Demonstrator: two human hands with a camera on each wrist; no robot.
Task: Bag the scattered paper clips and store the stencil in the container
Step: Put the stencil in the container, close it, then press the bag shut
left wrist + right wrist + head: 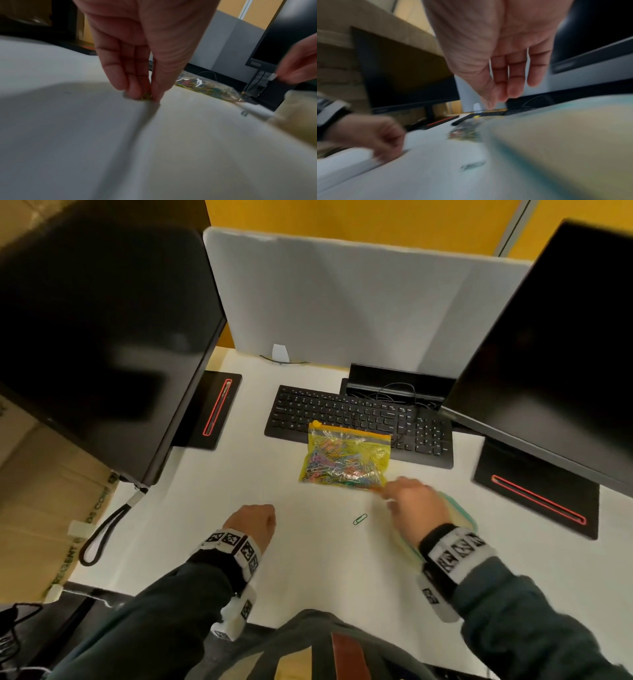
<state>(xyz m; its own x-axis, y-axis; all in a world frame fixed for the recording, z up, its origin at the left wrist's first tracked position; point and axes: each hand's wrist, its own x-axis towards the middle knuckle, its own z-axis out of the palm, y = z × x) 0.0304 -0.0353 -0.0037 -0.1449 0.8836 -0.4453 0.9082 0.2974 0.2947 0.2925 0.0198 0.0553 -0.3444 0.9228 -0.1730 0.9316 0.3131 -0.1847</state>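
Right now your left hand is down at the desk, thumb and fingertips pinched together on a small yellow-green clip at the surface. Your right hand reaches toward the near right corner of the zip bag, fingers extended and loose; nothing shows held between them, though blur in the right wrist view leaves that uncertain.

To do this pickup well, I'd say roll the clip up onto a fingertip edge rather than scraping it flat, since thin wire on a smooth desk tends to slide away from a pinch. Get the right hand to hold the bag mouth wide before the left arrives, so the clip drops in without snagging the zip track. One green paper clip lies loose between your hands, near the front of the bag; it looks like the next to collect.

The bag of coloured clips lies partly on the front edge of the keyboard. A flat pale sheet with a teal edge, likely the stencil, lies under your right wrist, mostly covered. Whether the bag's zip is open I cannot tell. No container can be made out in any view. Both wrist views are smeared, and the head view hides the left fingertips behind the knuckles.
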